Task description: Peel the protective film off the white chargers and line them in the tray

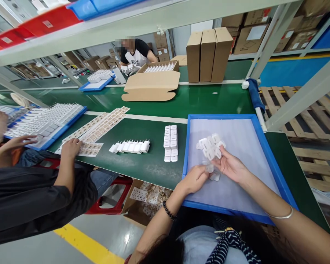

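My left hand (pixel 196 178) is closed, its fingertips at a small translucent plastic piece (pixel 209 168) over the blue-rimmed tray (pixel 186 146). Close beside it, my right hand (pixel 231 165) has thumb and fingers at the near edge of a cluster of small white plastic pieces (pixel 212 146), gripping at least one. Whether the whole cluster is held or partly lies on the tray is unclear. Another translucent piece (pixel 215 176) shows just below the fingers. Left of the tray, white plastic blocks (pixel 171 143) stand in two columns.
White plug adapters (pixel 130 146) form a row on the green bench (pixel 154 168). Sticker sheets (pixel 107 124) lie near a co-worker's hand (pixel 70 148). A tray of adapters (pixel 49 121) is further left. Across the bench are an open carton (pixel 151 82), tall boxes (pixel 209 55) and another person (pixel 137 53).
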The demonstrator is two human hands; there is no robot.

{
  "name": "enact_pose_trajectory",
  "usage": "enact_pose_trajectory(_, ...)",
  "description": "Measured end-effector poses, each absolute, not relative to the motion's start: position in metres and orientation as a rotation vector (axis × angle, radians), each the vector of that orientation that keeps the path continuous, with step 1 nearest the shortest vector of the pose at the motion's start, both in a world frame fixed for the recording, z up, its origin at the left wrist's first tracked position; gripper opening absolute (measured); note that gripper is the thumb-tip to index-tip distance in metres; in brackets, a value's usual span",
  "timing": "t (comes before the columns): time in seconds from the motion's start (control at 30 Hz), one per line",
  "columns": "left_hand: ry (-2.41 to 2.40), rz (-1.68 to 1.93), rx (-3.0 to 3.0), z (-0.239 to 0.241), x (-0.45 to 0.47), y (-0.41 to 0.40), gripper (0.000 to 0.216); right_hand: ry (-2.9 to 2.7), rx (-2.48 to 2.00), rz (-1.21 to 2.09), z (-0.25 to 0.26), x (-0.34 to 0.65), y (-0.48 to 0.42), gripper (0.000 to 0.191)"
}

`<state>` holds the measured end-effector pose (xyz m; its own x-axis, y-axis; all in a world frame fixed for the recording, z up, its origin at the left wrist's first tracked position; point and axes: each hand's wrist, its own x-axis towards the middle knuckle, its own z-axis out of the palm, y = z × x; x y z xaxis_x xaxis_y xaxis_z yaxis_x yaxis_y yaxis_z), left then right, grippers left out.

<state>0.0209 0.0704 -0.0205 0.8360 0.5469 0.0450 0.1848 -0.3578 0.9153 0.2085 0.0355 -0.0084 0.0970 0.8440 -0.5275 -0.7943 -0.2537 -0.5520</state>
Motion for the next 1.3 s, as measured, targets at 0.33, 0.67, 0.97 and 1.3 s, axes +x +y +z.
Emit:
enact_pose_trajectory(0.33, 0.651, 0.344, 1.877, -0.014, 0.026, 0.072, 0.042, -0.130, -0.991, 1.301, -0.002, 0.205, 0.034, 0.006)
enact_pose_trajectory(0.67, 0.847, 0.573, 1.534, -0.033, 0.031, 0.078, 0.042, -0.094, -0.891, 1.367, 0.003, 0.195, 0.030, 0.020)
enact_pose_trajectory(0.97, 0.685, 0.520, 1.353, -0.038, 0.031, 0.080, 0.041, -0.026, -0.888, 1.570, 0.007, 0.179, 0.028, 0.042)
enact_pose_trajectory(1.3, 0.499, 0.497, 1.304, -0.025, 0.023, 0.080, 0.050, -0.002, -0.858, 1.717, 0.025, 0.201, 0.031, 0.049)
